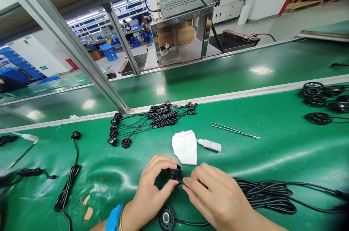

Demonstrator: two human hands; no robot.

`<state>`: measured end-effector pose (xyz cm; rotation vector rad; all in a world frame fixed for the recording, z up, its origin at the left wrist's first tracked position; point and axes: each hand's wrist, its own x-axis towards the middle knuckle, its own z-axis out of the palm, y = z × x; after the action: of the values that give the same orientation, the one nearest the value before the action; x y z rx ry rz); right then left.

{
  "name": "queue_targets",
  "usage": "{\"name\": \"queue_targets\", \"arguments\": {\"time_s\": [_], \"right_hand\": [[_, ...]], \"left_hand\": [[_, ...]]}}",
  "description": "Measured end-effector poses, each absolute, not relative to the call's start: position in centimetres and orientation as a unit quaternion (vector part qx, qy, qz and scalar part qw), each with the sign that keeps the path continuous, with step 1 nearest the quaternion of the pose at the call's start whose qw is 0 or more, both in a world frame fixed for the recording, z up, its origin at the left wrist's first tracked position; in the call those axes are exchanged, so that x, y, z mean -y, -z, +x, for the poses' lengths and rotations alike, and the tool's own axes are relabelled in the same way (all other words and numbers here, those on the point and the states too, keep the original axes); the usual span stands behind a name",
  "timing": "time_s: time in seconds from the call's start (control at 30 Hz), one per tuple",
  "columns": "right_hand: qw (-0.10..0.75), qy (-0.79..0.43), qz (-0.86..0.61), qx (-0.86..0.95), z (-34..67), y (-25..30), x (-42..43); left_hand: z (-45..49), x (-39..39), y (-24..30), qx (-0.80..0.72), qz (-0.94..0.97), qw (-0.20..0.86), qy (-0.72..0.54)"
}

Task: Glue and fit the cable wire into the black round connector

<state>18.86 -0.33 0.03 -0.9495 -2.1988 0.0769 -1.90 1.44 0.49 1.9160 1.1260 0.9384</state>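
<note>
Between the thumb and fingers of my left hand [154, 183] is a small black round housing [175, 173], held just above the green mat. My right hand [215, 191] pinches a thin black cable [181, 182] where it meets the side of that housing. Below the hands lies a black ribbed disc [166, 218] with a pale centre, its cable running right under my right hand. A coiled black cable bundle [268, 194] rests right of my right hand. Beyond the hands are a white cloth [185, 147] and a small bottle [209, 145] whose tip touches the cloth.
Tweezers [236, 130] lie right of the bottle. Several cabled black parts [163, 114] are heaped near the bench's back edge. More black discs [313, 92] sit at far right. Another cabled part [75, 135] lies left. A metal post [89, 67] rises at back left, beside a green conveyor [218, 71].
</note>
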Motion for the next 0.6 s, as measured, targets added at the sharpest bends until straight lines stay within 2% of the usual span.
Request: {"name": "queue_targets", "arguments": {"time_s": [0.6], "right_hand": [[0.353,0.019,-0.358,0.864,18.61,0.28,0.56]], "left_hand": [[-1.66,-1.31,0.17,-0.403,0.759,0.359,-0.364]]}}
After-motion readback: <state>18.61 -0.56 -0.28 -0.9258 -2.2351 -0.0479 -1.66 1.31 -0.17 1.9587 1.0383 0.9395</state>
